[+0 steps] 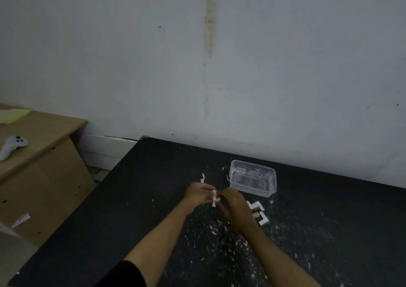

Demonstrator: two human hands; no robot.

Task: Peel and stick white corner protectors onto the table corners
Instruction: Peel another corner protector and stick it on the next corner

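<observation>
Over the middle of the black table (136, 198), my left hand (198, 194) and my right hand (236, 208) meet around one small white corner protector (214, 198). Both hands pinch it between their fingertips, and a white strip hangs from it. Whether the backing is coming off is too small to tell. Two or three more white corner protectors (260, 213) lie on the table just right of my right hand. The table's far left corner (144, 137) carries a pale piece against the wall.
A clear plastic tub (252, 178) stands behind my hands near the wall. White paper scraps (219, 242) litter the table. At the left, a wooden cabinet (44, 176) holds a white controller (13, 146) and a yellow-green cloth (13, 115).
</observation>
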